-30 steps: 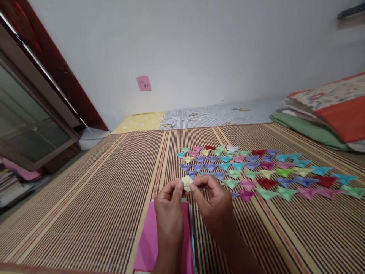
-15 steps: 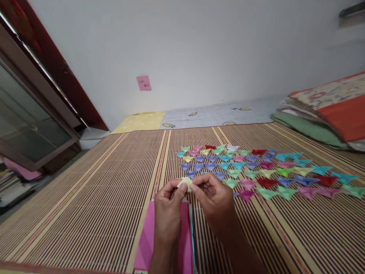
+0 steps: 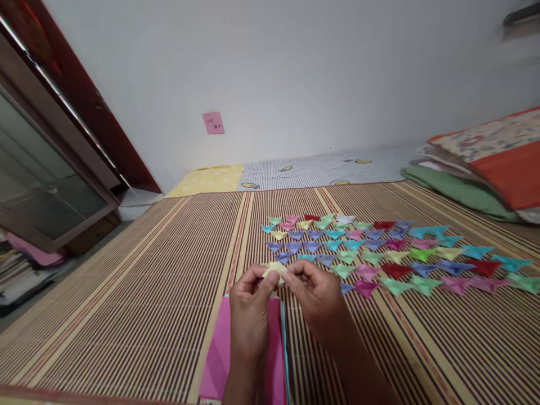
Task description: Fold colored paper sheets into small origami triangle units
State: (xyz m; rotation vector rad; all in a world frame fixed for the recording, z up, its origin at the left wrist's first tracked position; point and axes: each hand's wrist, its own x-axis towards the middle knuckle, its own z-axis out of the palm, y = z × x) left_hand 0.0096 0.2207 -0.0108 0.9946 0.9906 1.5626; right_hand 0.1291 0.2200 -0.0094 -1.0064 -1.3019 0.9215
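A small pale yellow folded paper [image 3: 275,269] is pinched between both hands, above the striped mat [image 3: 169,281]. My left hand [image 3: 250,298] grips its left side, with the thumb on the near face. My right hand [image 3: 317,289] holds the right edge between thumb and fingers. Parts of the paper are hidden by the fingertips. Below the left forearm lies a stack of pink paper sheets [image 3: 216,354], with a blue edge showing on its right. Several folded paper pieces [image 3: 396,257] in many colours stand in rows beyond and to the right of my hands.
Folded bedding [image 3: 506,174] is piled at the right, on a green cloth [image 3: 458,191]. A checked sheet [image 3: 320,169] and a yellow cloth [image 3: 211,178] run along the wall. A pink note [image 3: 213,122] sticks to the wall. At the left stands a glass-panelled cabinet door [image 3: 42,169].
The yellow paper is turned slightly between my fingers, and its upper edge looks more peaked. My right hand has shifted a little to the left.
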